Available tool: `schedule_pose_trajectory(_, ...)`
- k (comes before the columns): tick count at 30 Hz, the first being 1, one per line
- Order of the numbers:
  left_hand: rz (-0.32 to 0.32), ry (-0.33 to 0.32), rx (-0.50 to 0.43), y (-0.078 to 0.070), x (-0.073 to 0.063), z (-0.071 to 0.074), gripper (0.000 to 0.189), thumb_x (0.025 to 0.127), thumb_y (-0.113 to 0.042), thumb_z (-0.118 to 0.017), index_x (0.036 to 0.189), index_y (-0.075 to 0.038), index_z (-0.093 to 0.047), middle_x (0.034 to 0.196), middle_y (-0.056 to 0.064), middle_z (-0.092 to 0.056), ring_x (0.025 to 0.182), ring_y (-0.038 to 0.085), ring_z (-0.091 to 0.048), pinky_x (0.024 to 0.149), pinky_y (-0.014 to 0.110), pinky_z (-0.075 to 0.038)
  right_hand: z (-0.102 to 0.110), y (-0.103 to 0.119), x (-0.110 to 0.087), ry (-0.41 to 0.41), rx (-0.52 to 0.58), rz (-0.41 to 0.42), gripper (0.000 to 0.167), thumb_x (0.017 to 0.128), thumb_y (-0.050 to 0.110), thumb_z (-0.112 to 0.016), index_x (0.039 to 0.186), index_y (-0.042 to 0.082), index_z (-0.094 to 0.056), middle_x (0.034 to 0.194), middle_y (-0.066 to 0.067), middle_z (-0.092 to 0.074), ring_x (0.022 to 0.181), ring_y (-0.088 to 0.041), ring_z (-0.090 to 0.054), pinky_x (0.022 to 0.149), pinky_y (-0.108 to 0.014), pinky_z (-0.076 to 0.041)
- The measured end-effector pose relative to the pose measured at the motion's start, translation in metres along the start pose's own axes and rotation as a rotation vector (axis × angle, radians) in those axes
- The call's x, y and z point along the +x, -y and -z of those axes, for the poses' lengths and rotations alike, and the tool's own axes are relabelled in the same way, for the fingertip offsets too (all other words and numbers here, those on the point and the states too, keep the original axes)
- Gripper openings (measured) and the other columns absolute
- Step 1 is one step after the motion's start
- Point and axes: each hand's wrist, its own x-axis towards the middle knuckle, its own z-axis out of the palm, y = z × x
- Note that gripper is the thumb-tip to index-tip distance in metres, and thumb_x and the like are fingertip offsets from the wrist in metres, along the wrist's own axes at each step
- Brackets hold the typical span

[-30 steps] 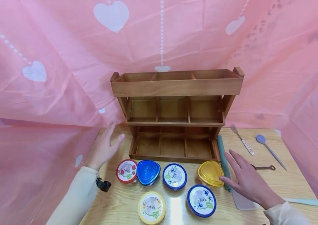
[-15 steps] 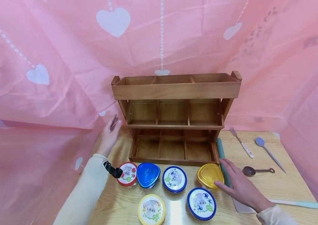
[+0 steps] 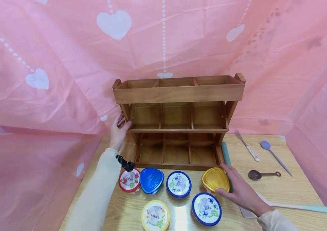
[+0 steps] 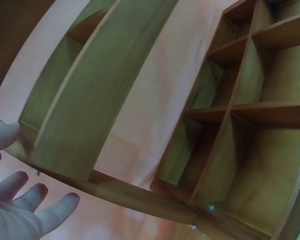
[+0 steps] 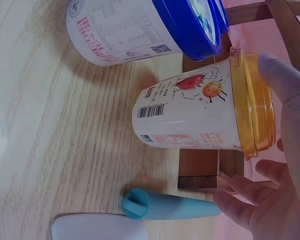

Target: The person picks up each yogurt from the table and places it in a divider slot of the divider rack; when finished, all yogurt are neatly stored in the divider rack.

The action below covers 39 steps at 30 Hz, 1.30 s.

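A brown wooden shelf rack (image 3: 177, 94) with three divided tiers stands in the head view. My left hand (image 3: 118, 133) is at its left side, thumb right at the middle tier's end. In the left wrist view the fingers (image 4: 60, 210) are spread apart beside the side bar. My right hand (image 3: 241, 189) is around the right side of a white food cup with a yellow lid (image 3: 216, 180). The right wrist view shows the thumb (image 5: 285, 75) at the lid's edge, the other fingers loosely bent beyond it and apart from the cup wall (image 5: 190, 107).
More lidded cups line the front: red (image 3: 130, 180), blue triangular (image 3: 151, 180), two blue-rimmed (image 3: 179, 184), one yellow-rimmed (image 3: 155, 215). On the right lie a teal roller (image 3: 225, 153), fork (image 3: 247, 146), grey-blue spoon (image 3: 276, 157), brown measuring spoon (image 3: 255, 175) and spatula (image 3: 299, 206).
My left hand has moved right to the rack's side. My right hand has moved left to the yellow-lidded cup, uncovering the brown measuring spoon. The cups and rack stay in place.
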Motion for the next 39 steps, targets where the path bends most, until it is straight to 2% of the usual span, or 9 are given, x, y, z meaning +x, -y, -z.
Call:
schedule_pose_trajectory(4,-0.02,-0.049,0.017,0.0071,0.003,-0.0001,0.059,0.096,-0.009,-0.062,0.151,-0.015,-0.04,0.152,0.011,-0.045,0.139,0.03,-0.045,0.114,0.041,-0.039,-0.0034,0.0007,0.0021,0.013,0.005,-0.003,0.092,0.081,0.049,-0.078,0.149,0.005,-0.035,0.144,-0.024,-0.043,0.127,-0.045,-0.049,0.096,-0.065,-0.046)
schedule_pose_trajectory(7,-0.033,-0.057,0.054,0.0091,0.0039,0.0002,0.056,0.096,-0.009,-0.062,0.149,-0.017,-0.044,0.15,0.01,-0.048,0.135,0.031,-0.049,0.112,0.043,-0.042,-0.0041,0.0014,0.0029,0.016,0.002,-0.01,0.092,0.08,0.049,-0.078,0.148,0.006,-0.035,0.143,-0.023,-0.044,0.126,-0.044,-0.05,0.095,-0.065,-0.047)
schedule_pose_trajectory(13,-0.026,-0.048,0.125,0.0085,0.0056,-0.0017,0.05,0.097,-0.012,-0.062,0.145,-0.015,-0.049,0.148,0.009,-0.05,0.132,0.034,-0.051,0.11,0.045,-0.044,-0.0045,0.0014,0.0029,0.006,0.008,-0.006,0.093,0.078,0.047,-0.08,0.147,0.004,-0.036,0.138,-0.02,-0.047,0.12,-0.039,-0.055,0.093,-0.06,-0.051)
schedule_pose_trajectory(21,-0.009,-0.013,0.208,0.0054,0.0062,-0.006,0.049,0.099,-0.017,-0.06,0.145,-0.015,-0.045,0.151,0.01,-0.045,0.133,0.034,-0.049,0.11,0.045,-0.044,-0.0055,0.002,0.005,0.012,0.036,-0.032,0.093,0.076,0.046,-0.083,0.146,0.003,-0.037,0.137,-0.02,-0.047,0.116,-0.035,-0.058,0.091,-0.054,-0.054)
schedule_pose_trajectory(29,0.015,0.004,0.224,0.0052,0.005,-0.0078,0.046,0.1,-0.017,-0.057,0.144,-0.014,-0.044,0.154,0.01,-0.04,0.135,0.034,-0.047,0.11,0.045,-0.043,-0.0071,0.0015,0.0047,0.025,0.055,-0.077,0.092,0.075,0.046,-0.083,0.145,0.005,-0.039,0.136,-0.017,-0.048,0.115,-0.033,-0.058,0.089,-0.05,-0.055)
schedule_pose_trajectory(39,0.003,0.013,0.197,0.0077,0.0043,-0.008,0.045,0.101,-0.018,-0.056,0.144,-0.015,-0.043,0.155,0.008,-0.038,0.134,0.033,-0.047,0.11,0.046,-0.044,-0.0092,0.0013,0.0037,0.04,0.065,-0.105,0.092,0.078,0.052,-0.079,0.146,0.006,-0.037,0.138,-0.017,-0.047,0.117,-0.035,-0.058,0.09,-0.052,-0.055)
